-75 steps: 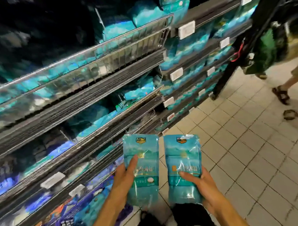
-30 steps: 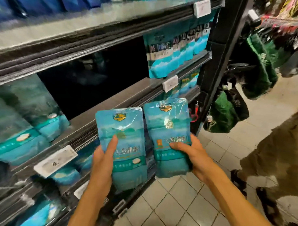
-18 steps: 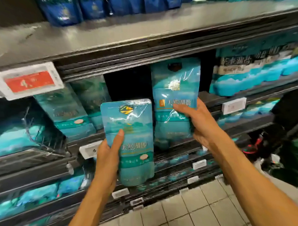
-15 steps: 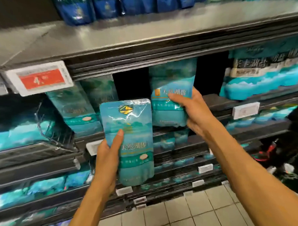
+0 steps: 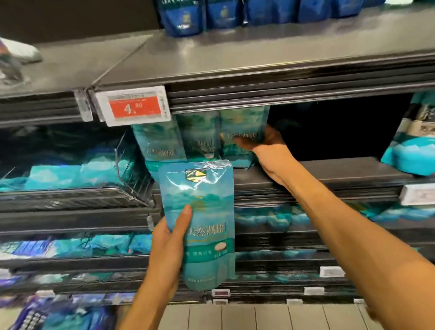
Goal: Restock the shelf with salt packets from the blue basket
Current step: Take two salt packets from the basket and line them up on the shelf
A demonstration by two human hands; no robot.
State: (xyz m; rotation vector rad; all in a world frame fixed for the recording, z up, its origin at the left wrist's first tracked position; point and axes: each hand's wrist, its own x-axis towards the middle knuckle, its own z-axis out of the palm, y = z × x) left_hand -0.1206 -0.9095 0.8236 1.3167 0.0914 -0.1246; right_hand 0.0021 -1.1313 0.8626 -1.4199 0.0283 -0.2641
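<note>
My left hand (image 5: 168,243) grips a teal salt packet (image 5: 209,229) upright in front of the shelves, thumb across its face. My right hand (image 5: 265,148) reaches into the middle shelf (image 5: 335,170) and holds a second teal salt packet (image 5: 245,131) standing at the right end of a short row of like packets (image 5: 178,141). The thumb lies on the packet's front; the fingers are behind it. The blue basket (image 5: 29,324) shows blurred at the bottom left with teal packets in it.
A dark gap opens on the middle shelf right of my right hand. A red price tag (image 5: 134,107) hangs on the upper shelf's edge. Dark blue packets (image 5: 255,8) stand above. A wire divider (image 5: 127,168) stands left of the row. Tiled floor lies below.
My right hand has carried its packet deeper into the middle shelf and set it beside the row. The left hand still holds its packet in front. The view has shifted left.
</note>
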